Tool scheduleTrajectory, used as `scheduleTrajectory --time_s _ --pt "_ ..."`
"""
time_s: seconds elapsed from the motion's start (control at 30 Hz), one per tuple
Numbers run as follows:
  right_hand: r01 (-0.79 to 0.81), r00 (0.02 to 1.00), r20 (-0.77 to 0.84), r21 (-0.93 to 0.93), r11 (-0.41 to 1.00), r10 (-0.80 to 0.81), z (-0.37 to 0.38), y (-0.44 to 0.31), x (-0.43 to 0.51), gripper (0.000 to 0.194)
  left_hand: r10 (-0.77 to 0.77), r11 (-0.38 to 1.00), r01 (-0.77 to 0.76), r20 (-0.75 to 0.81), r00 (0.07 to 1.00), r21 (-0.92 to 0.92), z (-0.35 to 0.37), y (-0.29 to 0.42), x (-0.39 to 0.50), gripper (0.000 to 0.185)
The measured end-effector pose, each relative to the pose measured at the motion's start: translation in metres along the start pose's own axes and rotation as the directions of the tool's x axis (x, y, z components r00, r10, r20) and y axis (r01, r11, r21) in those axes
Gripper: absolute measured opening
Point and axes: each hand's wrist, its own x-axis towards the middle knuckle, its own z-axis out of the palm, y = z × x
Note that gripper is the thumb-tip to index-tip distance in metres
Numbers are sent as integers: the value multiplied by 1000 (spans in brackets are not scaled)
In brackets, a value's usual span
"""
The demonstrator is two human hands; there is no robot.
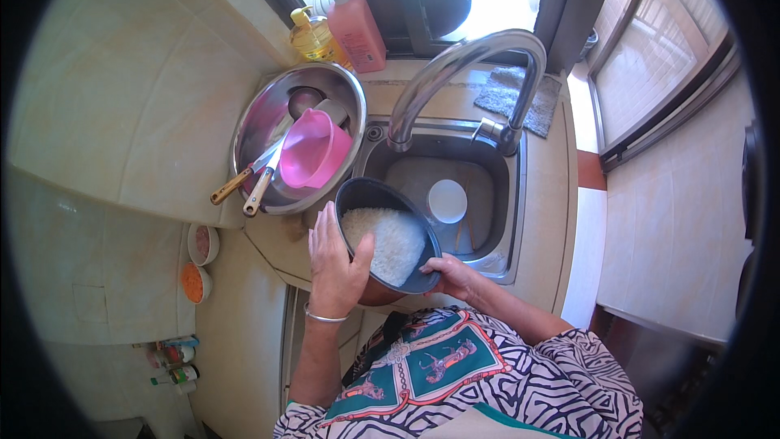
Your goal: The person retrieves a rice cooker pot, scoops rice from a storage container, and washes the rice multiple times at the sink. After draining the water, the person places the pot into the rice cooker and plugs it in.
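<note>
Between my two hands a dark inner pot [431, 242] tilts at the sink's near left corner, with white rice [382, 241] lying in it. My left hand [338, 256] rests against the pot's left rim, its fingers along the outside and the thumb over the rim. On the right side, my right hand [451, 274] grips the rim, thumb inside. Behind the pot, a white bowl [448, 201] and a pair of chopsticks [471, 233] sit in the steel sink [518, 213]. A curved chrome faucet [463, 52] arches above the basin.
Left of the sink stands a steel basin [359, 94] holding a pink plastic bowl [311, 149], a ladle and wooden-handled utensils. Two pump bottles, yellow [314, 39] and pink [359, 30], stand by the window. A grey cloth [542, 107] lies behind the faucet. Small food bowls [210, 245] sit far left.
</note>
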Motion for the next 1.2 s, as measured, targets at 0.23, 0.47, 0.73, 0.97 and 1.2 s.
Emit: scheduleTrajectory --time_s 0.23,0.47,0.73,0.97,1.2 --pt "273 932 -103 -435 858 -349 0 -34 1 31 -126 816 137 58 990 -561 26 -72 -17 67" --pt "212 902 -104 -738 641 -418 -9 -75 -2 54 -454 281 742 597 662 -609 88 -116 -40 15" --pt "454 758 -178 -547 704 -628 -57 -134 24 39 -477 225 723 573 667 -654 103 -114 -34 15" --pt "438 712 -247 -574 692 -657 -81 -164 65 40 -485 253 704 543 685 -663 107 -113 -24 20" --pt "387 656 -252 -697 604 -711 -80 -179 92 39 -449 352 663 503 739 -660 124 -126 -21 22"
